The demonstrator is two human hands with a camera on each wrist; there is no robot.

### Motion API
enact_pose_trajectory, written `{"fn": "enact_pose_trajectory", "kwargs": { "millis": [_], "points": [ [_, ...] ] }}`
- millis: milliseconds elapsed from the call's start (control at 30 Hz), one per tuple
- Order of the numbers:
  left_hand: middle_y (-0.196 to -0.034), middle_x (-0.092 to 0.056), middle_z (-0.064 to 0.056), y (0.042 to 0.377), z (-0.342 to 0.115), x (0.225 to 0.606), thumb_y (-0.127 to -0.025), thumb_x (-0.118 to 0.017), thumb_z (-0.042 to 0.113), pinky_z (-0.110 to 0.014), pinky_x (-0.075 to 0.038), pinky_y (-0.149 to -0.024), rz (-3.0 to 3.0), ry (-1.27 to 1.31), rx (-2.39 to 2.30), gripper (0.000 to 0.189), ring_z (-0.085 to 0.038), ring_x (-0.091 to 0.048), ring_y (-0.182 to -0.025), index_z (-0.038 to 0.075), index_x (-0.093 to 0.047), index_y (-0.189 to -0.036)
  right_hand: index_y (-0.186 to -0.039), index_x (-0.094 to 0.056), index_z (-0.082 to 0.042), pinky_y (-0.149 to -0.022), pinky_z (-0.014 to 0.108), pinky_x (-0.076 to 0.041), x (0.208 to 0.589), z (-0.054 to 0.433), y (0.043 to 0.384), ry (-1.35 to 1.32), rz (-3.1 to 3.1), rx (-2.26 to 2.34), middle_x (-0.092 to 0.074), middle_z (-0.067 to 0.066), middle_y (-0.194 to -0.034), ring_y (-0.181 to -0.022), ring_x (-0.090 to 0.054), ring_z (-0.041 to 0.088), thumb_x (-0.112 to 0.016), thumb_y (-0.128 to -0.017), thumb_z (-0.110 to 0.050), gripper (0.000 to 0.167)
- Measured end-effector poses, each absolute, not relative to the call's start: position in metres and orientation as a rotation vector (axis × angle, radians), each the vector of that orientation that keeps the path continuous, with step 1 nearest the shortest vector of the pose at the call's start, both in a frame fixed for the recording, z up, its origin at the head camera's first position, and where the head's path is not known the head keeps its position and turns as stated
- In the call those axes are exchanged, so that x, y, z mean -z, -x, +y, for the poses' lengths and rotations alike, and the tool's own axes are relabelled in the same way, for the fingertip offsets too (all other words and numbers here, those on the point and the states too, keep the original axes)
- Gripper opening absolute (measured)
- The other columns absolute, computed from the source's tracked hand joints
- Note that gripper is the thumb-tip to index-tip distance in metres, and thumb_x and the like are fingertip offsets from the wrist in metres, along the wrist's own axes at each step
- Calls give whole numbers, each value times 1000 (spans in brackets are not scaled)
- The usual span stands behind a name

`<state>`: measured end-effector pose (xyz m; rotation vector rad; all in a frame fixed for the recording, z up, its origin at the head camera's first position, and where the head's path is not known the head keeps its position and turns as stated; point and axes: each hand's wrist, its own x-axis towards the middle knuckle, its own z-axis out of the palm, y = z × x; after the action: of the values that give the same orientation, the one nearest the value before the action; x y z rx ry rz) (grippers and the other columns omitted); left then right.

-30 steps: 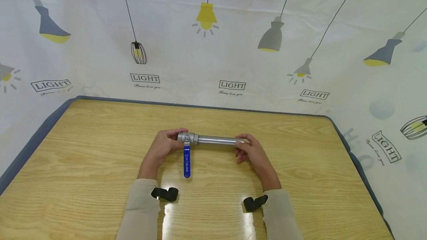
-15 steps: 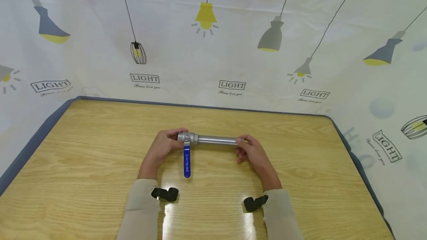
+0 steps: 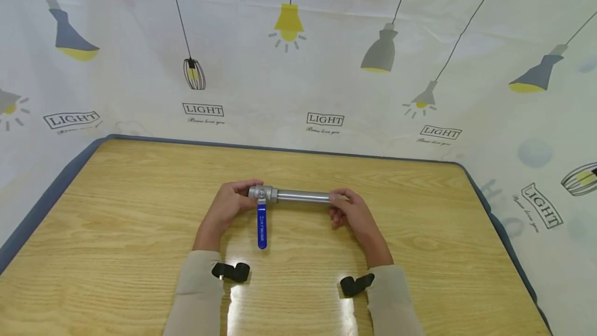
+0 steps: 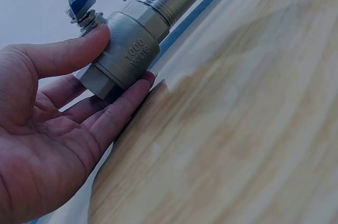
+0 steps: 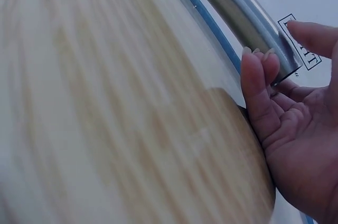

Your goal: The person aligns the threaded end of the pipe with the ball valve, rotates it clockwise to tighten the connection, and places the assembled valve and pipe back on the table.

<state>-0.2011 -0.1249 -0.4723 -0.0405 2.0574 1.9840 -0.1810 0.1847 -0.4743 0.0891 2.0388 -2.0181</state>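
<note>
A steel ball valve (image 3: 264, 194) with a long blue lever handle (image 3: 262, 226) is joined to a straight metal pipe (image 3: 303, 196). My left hand (image 3: 226, 206) pinches the valve's free end between thumb and fingers; raised lettering shows on its body (image 4: 127, 49) in the left wrist view. At the other end, my right hand (image 3: 354, 214) holds the pipe's tip with thumb and curled fingers. In the right wrist view, the pipe's cut end (image 5: 280, 65) sits among the fingers. The lever points toward me, and threads show where pipe and valve meet.
Beneath the hands is a wood-grain table (image 3: 140, 211) with a blue edge at the back. A white backdrop (image 3: 252, 77) printed with lamps surrounds it. Black wrist mounts (image 3: 231, 271) are strapped over both light sleeves.
My right thumb has shifted slightly back and forth over the pipe's end. The left hand, the valve and its lever look almost unmoved.
</note>
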Motion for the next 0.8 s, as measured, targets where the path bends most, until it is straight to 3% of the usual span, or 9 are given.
{"fn": "enact_pose_trajectory", "kwargs": {
  "millis": [267, 800],
  "points": [
    [-128, -61, -18, 202, -125, 472, -77, -64, -12, -26, -51, -83, 2064, 23, -1985, 51, -20, -58, -108, -1, -63, -127, -118, -49, 3, -56, 31, -53, 470, 187, 180, -21, 1969, 2038, -59, 10, -76, -56, -52, 14, -55, -97, -13, 27],
    [-130, -60, -16, 200, -125, 472, -77, -65, -11, -25, -50, -85, 2065, 41, -1975, 51, -20, -56, -111, 1, -63, -127, -108, -59, 4, -54, 29, -53, 478, 184, 181, -83, 2126, 1971, -57, 9, -73, -54, -52, 14, -57, -98, -34, 39]
  ]
}}
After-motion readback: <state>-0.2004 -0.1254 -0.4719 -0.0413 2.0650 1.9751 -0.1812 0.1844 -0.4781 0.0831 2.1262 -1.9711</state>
